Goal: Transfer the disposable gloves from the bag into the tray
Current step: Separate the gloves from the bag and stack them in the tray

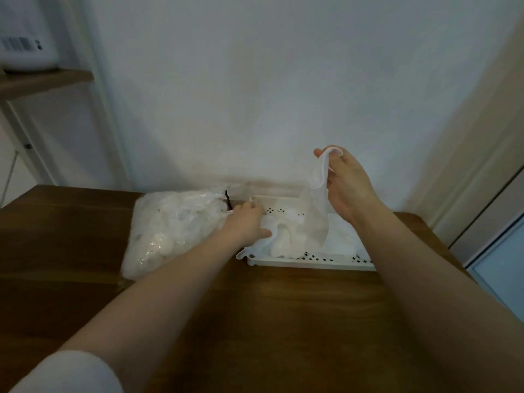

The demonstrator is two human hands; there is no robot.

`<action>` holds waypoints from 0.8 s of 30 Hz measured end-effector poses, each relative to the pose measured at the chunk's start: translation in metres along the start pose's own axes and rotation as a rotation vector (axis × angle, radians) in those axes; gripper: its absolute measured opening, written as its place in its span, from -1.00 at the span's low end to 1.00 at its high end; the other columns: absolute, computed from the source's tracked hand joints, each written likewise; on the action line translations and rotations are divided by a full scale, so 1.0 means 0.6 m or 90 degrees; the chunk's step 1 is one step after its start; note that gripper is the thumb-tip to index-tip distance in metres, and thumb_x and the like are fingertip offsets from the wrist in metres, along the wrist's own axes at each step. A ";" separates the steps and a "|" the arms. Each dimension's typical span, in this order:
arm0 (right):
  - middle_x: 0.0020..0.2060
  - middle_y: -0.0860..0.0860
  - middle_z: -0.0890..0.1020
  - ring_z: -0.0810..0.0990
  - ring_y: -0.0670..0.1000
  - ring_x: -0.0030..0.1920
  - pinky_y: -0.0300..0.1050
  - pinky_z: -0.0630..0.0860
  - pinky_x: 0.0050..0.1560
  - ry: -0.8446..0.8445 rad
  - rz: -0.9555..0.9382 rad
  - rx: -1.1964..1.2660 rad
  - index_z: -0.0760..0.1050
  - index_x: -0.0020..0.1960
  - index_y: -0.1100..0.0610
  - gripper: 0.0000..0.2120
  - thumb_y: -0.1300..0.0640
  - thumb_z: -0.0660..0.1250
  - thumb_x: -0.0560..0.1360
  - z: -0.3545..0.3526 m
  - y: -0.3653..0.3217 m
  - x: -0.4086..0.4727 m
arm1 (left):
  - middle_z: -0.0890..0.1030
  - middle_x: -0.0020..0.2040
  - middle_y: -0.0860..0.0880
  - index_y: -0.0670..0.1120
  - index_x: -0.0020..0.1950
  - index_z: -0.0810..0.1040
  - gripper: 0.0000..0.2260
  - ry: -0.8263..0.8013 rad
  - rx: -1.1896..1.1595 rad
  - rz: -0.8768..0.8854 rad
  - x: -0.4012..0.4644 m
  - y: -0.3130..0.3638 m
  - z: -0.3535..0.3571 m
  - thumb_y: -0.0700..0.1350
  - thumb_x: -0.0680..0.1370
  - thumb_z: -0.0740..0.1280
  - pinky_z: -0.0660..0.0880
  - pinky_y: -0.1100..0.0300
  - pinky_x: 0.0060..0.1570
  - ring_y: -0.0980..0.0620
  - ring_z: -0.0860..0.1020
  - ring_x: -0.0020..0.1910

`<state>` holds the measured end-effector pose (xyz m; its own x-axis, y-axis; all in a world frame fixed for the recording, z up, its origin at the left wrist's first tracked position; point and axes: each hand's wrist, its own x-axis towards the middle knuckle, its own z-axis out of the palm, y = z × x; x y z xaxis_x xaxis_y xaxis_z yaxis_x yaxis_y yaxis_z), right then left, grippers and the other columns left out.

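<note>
A clear plastic bag (pixel 173 231) stuffed with white disposable gloves lies on the wooden table, left of a white perforated tray (pixel 312 263). Several gloves (pixel 286 239) are heaped in the tray. My right hand (pixel 347 185) is raised above the tray and pinches the cuff of a translucent glove (pixel 319 205), which hangs down into the tray. My left hand (pixel 249 222) is at the tray's left end, by the bag's mouth; its thumb rests on a glove cuff (pixel 255 246) that droops over the tray rim. Its fingertips are hidden.
The table (pixel 255 321) stands against a white wall. A wooden shelf (pixel 45 80) with a white appliance is at upper left. A door frame (pixel 482 165) runs down the right side.
</note>
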<state>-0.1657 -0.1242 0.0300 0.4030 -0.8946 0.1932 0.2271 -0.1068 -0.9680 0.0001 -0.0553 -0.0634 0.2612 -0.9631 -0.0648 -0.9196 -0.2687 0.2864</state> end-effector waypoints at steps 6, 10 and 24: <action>-0.13 0.00 0.52 0.51 -0.03 -0.08 -0.16 0.48 -0.06 0.087 -0.044 -0.182 0.39 -0.06 0.09 -0.80 0.17 0.02 0.64 0.001 0.018 0.010 | 0.45 -0.06 0.01 -0.06 0.18 0.36 -0.82 0.196 -0.549 -0.071 -0.045 0.007 -0.069 -0.04 0.65 0.08 0.46 0.13 -0.09 0.05 0.46 -0.15; -0.23 -0.07 0.49 0.46 -0.13 -0.23 -0.29 0.39 -0.20 0.014 -0.072 -0.198 0.43 -0.16 0.06 -0.72 0.20 0.03 0.63 0.029 0.019 0.007 | 0.36 -0.23 0.05 -0.03 -0.10 0.38 -0.86 0.431 -0.729 -0.095 -0.082 -0.026 -0.144 -0.07 0.63 0.12 0.34 0.22 -0.26 0.09 0.34 -0.27; -0.37 0.16 0.49 0.41 0.16 -0.34 -0.04 0.34 -0.27 0.001 -0.088 -0.472 0.32 -0.35 0.28 -0.44 -0.13 0.01 0.61 0.037 0.010 -0.022 | 0.28 0.46 -0.06 -0.03 0.42 0.31 -0.63 0.157 0.023 0.090 -0.068 -0.002 -0.049 -0.04 0.61 0.18 0.09 0.02 0.39 -0.05 0.12 0.47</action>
<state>-0.1498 -0.1035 0.0250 0.4133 -0.8520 0.3213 -0.3812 -0.4824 -0.7887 -0.0006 -0.0152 -0.0333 0.1897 -0.9593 0.2094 -0.9605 -0.1371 0.2420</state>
